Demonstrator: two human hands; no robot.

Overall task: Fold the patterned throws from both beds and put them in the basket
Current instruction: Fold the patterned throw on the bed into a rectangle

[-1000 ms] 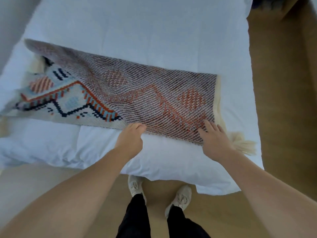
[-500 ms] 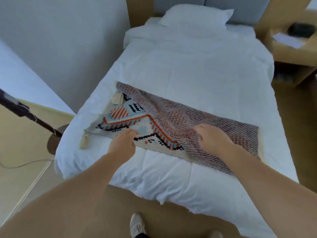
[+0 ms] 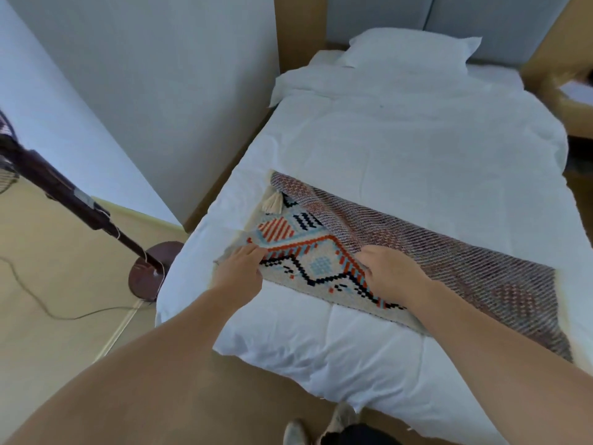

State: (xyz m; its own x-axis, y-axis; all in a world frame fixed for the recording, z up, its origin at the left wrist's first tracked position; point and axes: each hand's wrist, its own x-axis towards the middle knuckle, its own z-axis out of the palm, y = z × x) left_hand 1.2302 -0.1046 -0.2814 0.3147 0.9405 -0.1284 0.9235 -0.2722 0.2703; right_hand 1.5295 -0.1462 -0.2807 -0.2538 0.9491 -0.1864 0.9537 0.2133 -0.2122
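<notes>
A patterned throw point(image 3: 417, 239) lies across the foot of the white bed point(image 3: 401, 149), folded lengthwise with its muted reverse side on top. At its left end the bright face shows orange, blue and black diamonds, with a cream tassel at the corner. My left hand point(image 3: 239, 271) pinches the throw's near left edge. My right hand point(image 3: 390, 276) grips the folded-over upper layer near the middle, lifting it slightly. No basket is in view.
A white pillow point(image 3: 410, 53) lies at the head of the bed against a grey headboard. A dark floor fan stand point(image 3: 150, 271) with a trailing cord stands on the wooden floor at the left. A wooden nightstand point(image 3: 568, 101) is at the far right. My shoes show at the bottom.
Both hands have slid left along the throw, from its right half to its left end. The view has tilted up, showing the whole bed, pillow and fan stand.
</notes>
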